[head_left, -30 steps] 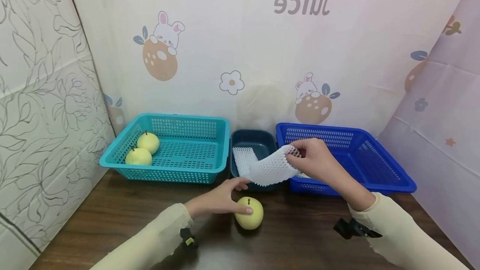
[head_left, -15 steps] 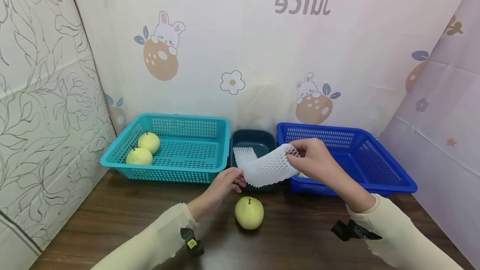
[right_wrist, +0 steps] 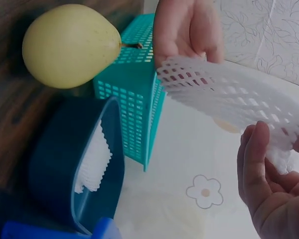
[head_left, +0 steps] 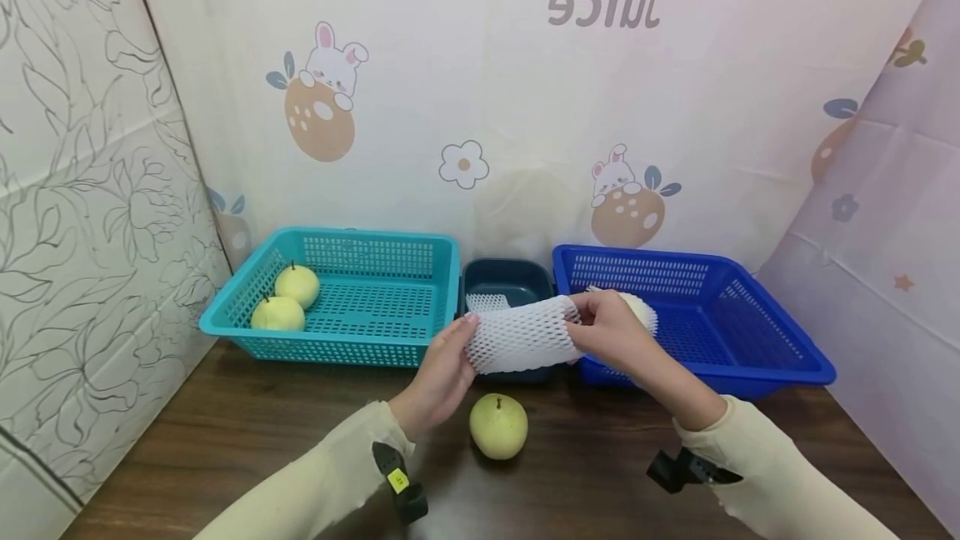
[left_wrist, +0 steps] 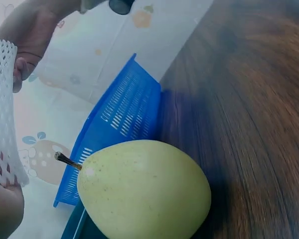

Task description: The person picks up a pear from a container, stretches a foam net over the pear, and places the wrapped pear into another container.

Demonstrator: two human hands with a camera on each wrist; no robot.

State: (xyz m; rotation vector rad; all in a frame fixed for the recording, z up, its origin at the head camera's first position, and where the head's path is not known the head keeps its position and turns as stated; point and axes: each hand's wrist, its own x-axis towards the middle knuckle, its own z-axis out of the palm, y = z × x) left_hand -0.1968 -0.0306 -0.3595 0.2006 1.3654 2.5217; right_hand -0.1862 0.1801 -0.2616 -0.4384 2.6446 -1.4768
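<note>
A white foam fruit net (head_left: 521,336) is stretched sideways between my two hands, above the front of the dark container. My left hand (head_left: 441,369) grips its left end with the thumb on top. At the other end, my right hand (head_left: 618,338) pinches the net's edge, its fingers partly inside the opening in the right wrist view. Below the net a yellow-green pear (head_left: 498,426) stands on the table, stem up, touched by neither hand. The left wrist view shows this pear (left_wrist: 144,189) up close, with the foam net (left_wrist: 4,109) at the left edge.
Two pears (head_left: 285,298) sit in the teal basket (head_left: 337,344) at left. The small dark blue container (head_left: 506,267) in the middle holds more foam netting (head_left: 487,302). In the blue basket (head_left: 750,373) at right lies a pale, net-covered round thing (head_left: 642,312), partly behind my right hand.
My left hand has left the pear and taken hold of the net's left end. The net is now straighter and flatter. My right hand has shifted slightly left, uncovering the net-covered thing.
</note>
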